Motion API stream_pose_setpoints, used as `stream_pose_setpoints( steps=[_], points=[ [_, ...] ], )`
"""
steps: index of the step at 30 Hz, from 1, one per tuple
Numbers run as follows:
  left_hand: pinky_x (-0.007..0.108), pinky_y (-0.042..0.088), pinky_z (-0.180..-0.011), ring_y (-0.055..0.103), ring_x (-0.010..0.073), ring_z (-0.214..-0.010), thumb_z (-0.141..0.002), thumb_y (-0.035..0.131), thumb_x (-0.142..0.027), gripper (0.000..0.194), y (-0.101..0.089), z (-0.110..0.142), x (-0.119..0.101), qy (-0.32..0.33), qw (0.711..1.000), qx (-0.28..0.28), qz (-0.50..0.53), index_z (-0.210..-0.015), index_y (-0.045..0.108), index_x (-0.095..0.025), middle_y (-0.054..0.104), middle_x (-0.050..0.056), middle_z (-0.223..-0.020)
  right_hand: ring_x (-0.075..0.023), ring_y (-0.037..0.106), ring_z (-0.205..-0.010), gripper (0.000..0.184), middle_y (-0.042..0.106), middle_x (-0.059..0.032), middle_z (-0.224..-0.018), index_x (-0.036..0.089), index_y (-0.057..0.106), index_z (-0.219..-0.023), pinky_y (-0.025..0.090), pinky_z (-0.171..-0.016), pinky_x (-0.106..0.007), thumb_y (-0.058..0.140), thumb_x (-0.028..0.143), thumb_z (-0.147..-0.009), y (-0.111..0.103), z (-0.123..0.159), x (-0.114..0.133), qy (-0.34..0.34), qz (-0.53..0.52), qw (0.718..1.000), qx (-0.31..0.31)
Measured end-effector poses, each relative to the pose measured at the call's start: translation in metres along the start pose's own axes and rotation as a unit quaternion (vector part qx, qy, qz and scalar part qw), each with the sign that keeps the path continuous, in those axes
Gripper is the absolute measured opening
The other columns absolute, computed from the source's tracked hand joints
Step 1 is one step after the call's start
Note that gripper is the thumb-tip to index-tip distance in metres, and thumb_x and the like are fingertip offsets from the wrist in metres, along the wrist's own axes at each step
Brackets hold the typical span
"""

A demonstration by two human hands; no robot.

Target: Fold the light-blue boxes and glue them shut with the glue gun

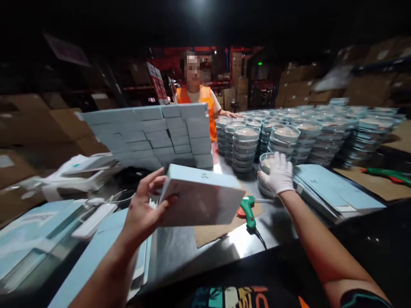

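My left hand point(143, 209) grips a pale blue box point(201, 196) by its left end and holds it tilted above the metal table point(180, 252). My right hand point(280, 173), in a white glove, rests with fingers curved on top of a short stack of round clear-lidded containers point(265, 164). A green glue gun point(248, 209) lies on a piece of cardboard point(212, 233) just below the box.
A wall of stacked blue boxes point(154, 134) stands at the back left. Several tall stacks of round containers point(305, 132) fill the back right. Flat blue sheets point(330, 190) lie right of my gloved hand. A person in an orange vest point(205, 100) stands across the table.
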State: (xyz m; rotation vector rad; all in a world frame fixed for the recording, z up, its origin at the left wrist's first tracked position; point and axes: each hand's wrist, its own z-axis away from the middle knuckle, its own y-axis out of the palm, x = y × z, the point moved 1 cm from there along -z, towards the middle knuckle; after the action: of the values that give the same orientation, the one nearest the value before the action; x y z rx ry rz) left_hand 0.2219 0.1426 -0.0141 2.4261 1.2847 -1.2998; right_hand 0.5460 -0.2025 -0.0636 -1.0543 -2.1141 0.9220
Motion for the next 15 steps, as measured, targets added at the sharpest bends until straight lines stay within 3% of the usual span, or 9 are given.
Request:
stream_pose_setpoints(
  steps=[1, 2, 5, 8, 11, 15],
  points=[
    [0.037, 0.061, -0.102, 0.077, 0.0277, -0.116, -0.079, 0.098, -0.055, 0.096, 0.001, 0.005, 0.013, -0.055, 0.996, -0.046, 0.058, -0.163, 0.062, -0.025, 0.079, 0.01, -0.133, -0.0528, 0.045, -0.166, 0.059, 0.054, -0.0312, -0.176, 0.007, 0.075, -0.148, 0.04, -0.132, -0.073, 0.079, 0.039, -0.098, 0.006, -0.011, -0.024, 0.029, 0.06, 0.998, 0.015],
    [0.037, 0.062, -0.102, 0.077, 0.0273, -0.116, -0.07, 0.101, -0.05, 0.113, 0.004, 0.011, 0.024, -0.11, 0.985, -0.068, 0.114, -0.169, 0.054, -0.026, 0.077, 0.009, -0.135, -0.048, 0.054, -0.158, 0.047, 0.062, -0.0292, -0.169, 0.009, 0.079, -0.141, 0.046, -0.126, -0.063, 0.075, 0.029, -0.099, 0.01, -0.019, -0.043, 0.031, 0.088, 0.995, 0.032],
    [0.041, 0.061, -0.109, 0.075, 0.0321, -0.127, -0.054, 0.105, -0.042, 0.138, 0.025, 0.036, 0.051, -0.254, 0.942, -0.041, 0.215, -0.176, 0.042, -0.027, 0.072, 0.013, -0.152, -0.0338, 0.071, -0.128, 0.028, 0.078, -0.0273, -0.142, 0.009, 0.083, -0.123, 0.049, -0.104, -0.044, 0.065, 0.019, -0.104, 0.017, -0.031, -0.077, -0.022, 0.112, 0.992, 0.051],
    [0.045, 0.056, -0.118, 0.07, 0.0375, -0.137, -0.054, 0.103, -0.041, 0.124, 0.046, 0.063, 0.068, -0.314, 0.925, 0.015, 0.214, -0.166, 0.051, -0.022, 0.07, 0.014, -0.155, -0.0305, 0.071, -0.11, 0.031, 0.082, -0.0261, -0.118, 0.01, 0.084, -0.11, 0.044, -0.096, -0.043, 0.056, 0.023, -0.111, 0.011, -0.031, -0.082, -0.031, 0.12, 0.992, 0.026],
    [0.045, 0.053, -0.118, 0.067, 0.0353, -0.13, -0.055, 0.092, -0.033, 0.106, 0.058, 0.08, 0.081, -0.318, 0.929, 0.049, 0.185, -0.155, 0.057, -0.021, 0.072, 0.011, -0.145, -0.0303, 0.068, -0.112, 0.034, 0.082, -0.0241, -0.124, 0.014, 0.084, -0.105, 0.04, -0.102, -0.044, 0.053, 0.025, -0.114, 0.005, -0.03, -0.078, -0.05, 0.12, 0.992, 0.002],
    [0.043, 0.051, -0.118, 0.064, 0.033, -0.131, -0.053, 0.084, -0.03, 0.103, 0.064, 0.085, 0.087, -0.333, 0.922, 0.073, 0.186, -0.151, 0.054, -0.023, 0.068, 0.01, -0.147, -0.0306, 0.066, -0.113, 0.033, 0.083, -0.0208, -0.124, 0.016, 0.083, -0.102, 0.037, -0.107, -0.046, 0.053, 0.024, -0.113, 0.002, -0.031, -0.079, -0.056, 0.121, 0.991, -0.011]
  ],
)
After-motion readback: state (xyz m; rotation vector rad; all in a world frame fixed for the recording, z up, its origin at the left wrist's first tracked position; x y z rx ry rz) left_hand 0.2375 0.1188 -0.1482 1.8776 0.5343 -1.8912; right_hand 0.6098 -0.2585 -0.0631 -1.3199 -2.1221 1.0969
